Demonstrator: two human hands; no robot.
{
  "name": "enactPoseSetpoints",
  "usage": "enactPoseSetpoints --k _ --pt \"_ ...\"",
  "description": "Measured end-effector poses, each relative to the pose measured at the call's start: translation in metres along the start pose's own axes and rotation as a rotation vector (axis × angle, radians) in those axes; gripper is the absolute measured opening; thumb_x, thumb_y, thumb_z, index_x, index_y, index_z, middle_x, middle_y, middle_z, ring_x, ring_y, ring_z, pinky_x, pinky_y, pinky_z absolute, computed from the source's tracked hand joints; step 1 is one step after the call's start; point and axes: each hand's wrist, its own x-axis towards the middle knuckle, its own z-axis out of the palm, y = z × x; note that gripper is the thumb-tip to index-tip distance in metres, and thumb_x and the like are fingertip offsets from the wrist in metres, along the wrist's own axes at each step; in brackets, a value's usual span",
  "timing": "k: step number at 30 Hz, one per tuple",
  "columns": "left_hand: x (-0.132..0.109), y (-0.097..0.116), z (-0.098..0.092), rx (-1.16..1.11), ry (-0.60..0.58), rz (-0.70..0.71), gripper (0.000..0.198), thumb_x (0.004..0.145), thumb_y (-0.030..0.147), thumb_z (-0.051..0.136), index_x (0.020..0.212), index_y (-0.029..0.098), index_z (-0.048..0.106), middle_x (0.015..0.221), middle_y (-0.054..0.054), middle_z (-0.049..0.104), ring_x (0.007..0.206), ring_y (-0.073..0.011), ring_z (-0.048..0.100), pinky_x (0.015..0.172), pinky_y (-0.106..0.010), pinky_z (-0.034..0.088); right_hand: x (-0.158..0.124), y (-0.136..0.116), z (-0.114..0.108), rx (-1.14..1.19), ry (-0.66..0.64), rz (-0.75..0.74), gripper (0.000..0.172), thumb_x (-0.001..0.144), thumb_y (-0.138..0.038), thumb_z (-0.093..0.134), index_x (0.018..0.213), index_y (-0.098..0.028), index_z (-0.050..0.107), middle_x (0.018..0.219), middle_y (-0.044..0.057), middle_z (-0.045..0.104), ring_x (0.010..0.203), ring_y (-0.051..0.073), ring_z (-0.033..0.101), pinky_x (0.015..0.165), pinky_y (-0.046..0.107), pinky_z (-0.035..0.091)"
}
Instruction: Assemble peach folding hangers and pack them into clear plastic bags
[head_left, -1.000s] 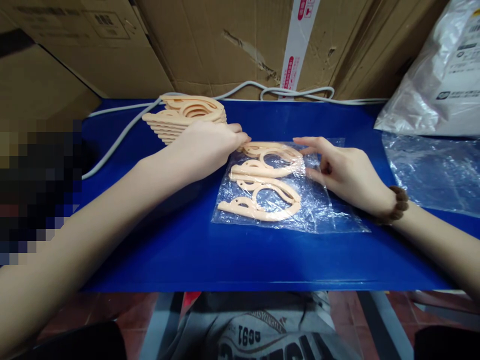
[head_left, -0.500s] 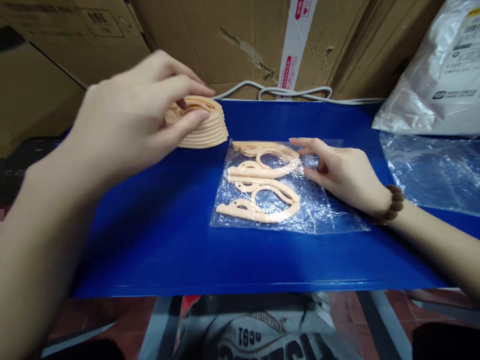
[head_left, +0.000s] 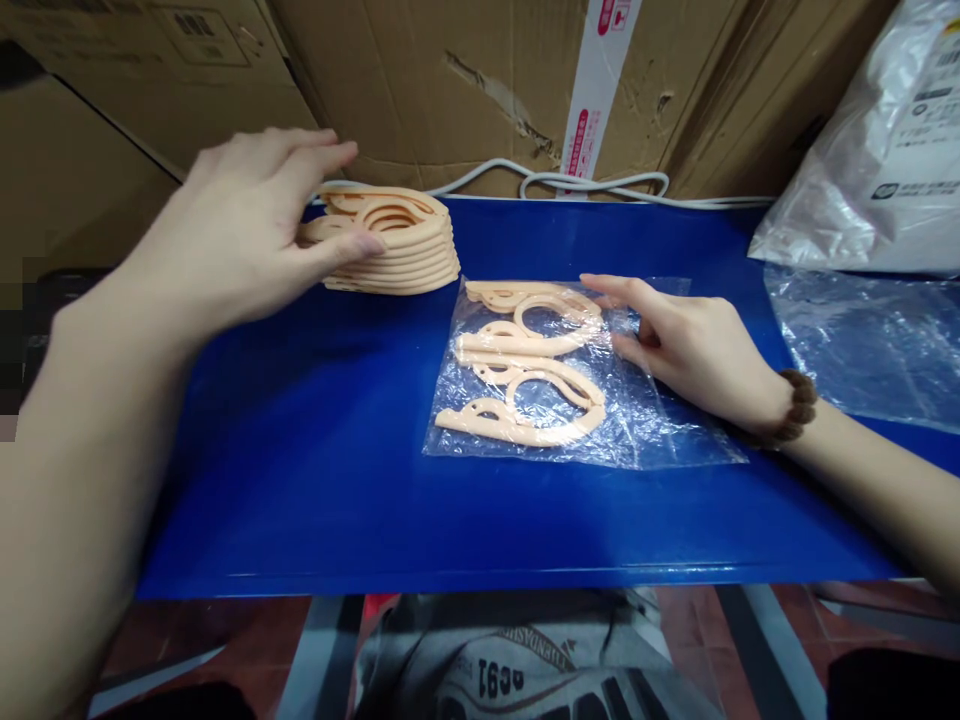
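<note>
Head view: left hand with fingers spread wide, thumb touching the front of a stack of peach plastic curved hanger pieces, gripping nothing. Right hand, fingers loosely extended, rests on a clear plastic bag; the index tip touches a bagged piece. Both lie on a blue tabletop before brown cardboard boxes. Count: one stack of roughly seven layers, three bagged pieces at least, one white cable
</note>
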Motion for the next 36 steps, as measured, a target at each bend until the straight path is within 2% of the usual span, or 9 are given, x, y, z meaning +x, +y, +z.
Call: enactPoseSetpoints --k 5,12,15,19,28,32,36 --pt "0.003 -0.009 0.010 0.058 -0.071 -0.024 0.103 0.083 0.091 0.020 0.156 0.019 0.034 0.159 -0.010 0.042 0.140 -0.0395 0.039 0.120 -0.050 0.025 -0.002 0.004 -0.006 0.024 -0.017 -0.001 0.057 0.096 -0.036 0.052 0.151 -0.023 0.045 0.122 0.006 0.075 0.066 0.020 0.068 0.059 0.033 0.049" --pt "0.003 -0.011 0.015 0.042 -0.055 -0.014 0.111 0.079 0.093 0.014 0.155 0.016 0.036 0.156 -0.016 0.043 0.138 -0.0413 0.041 0.117 -0.055 0.027 -0.004 0.007 -0.014 0.053 0.015 0.024 0.055 0.095 -0.031 0.055 0.148 -0.021 0.048 0.118 0.006 0.076 0.075 0.021 0.072 0.060 0.032 0.050" --pt "0.005 -0.014 0.019 0.036 -0.059 -0.023 0.113 0.078 0.095 0.012 0.155 0.016 0.036 0.155 -0.014 0.044 0.137 -0.0419 0.041 0.116 -0.054 0.028 -0.004 0.007 -0.016 0.063 0.010 0.015 0.053 0.095 -0.031 0.055 0.147 -0.021 0.049 0.118 0.006 0.076 0.076 0.021 0.072 0.060 0.032 0.050" --pt "0.006 -0.015 0.020 0.034 -0.054 -0.052 0.114 0.075 0.095 0.006 0.155 0.019 0.036 0.155 -0.009 0.043 0.138 -0.0385 0.040 0.120 -0.049 0.026 -0.005 0.007 -0.019 0.082 0.001 0.021 0.051 0.096 -0.031 0.054 0.146 -0.021 0.050 0.119 0.007 0.075 0.075 0.021 0.071 0.062 0.033 0.051" --pt "0.005 -0.014 0.018 0.009 0.017 -0.039 0.105 0.078 0.095 0.021 0.151 0.023 0.042 0.150 -0.009 0.047 0.136 -0.0368 0.042 0.120 -0.049 0.028 -0.006 0.012 -0.024 0.087 0.023 0.045 0.051 0.091 -0.026 0.049 0.142 -0.025 0.054 0.113 0.004 0.076 0.077 0.023 0.072 0.066 0.037 0.053" --pt "-0.001 -0.001 0.009 0.021 0.108 -0.027 0.105 0.075 0.095 0.023 0.149 0.023 0.045 0.147 -0.011 0.047 0.134 -0.0341 0.044 0.118 -0.045 0.031 -0.007 0.013 -0.032 0.056 0.049 0.059 0.056 0.087 -0.018 0.045 0.142 -0.026 0.055 0.105 0.003 0.077 0.078 0.022 0.071 0.065 0.034 0.050" --pt "-0.009 0.032 -0.002 0.018 0.209 0.081 0.105 0.074 0.094 0.039 0.149 0.020 0.045 0.144 -0.014 0.047 0.133 -0.0357 0.045 0.114 -0.046 0.035 -0.010 0.007 -0.039 0.052 0.132 0.104 0.054 0.087 -0.014 0.044 0.140 -0.018 0.057 0.097 0.006 0.076 0.071 0.018 0.066 0.069 0.033 0.049"
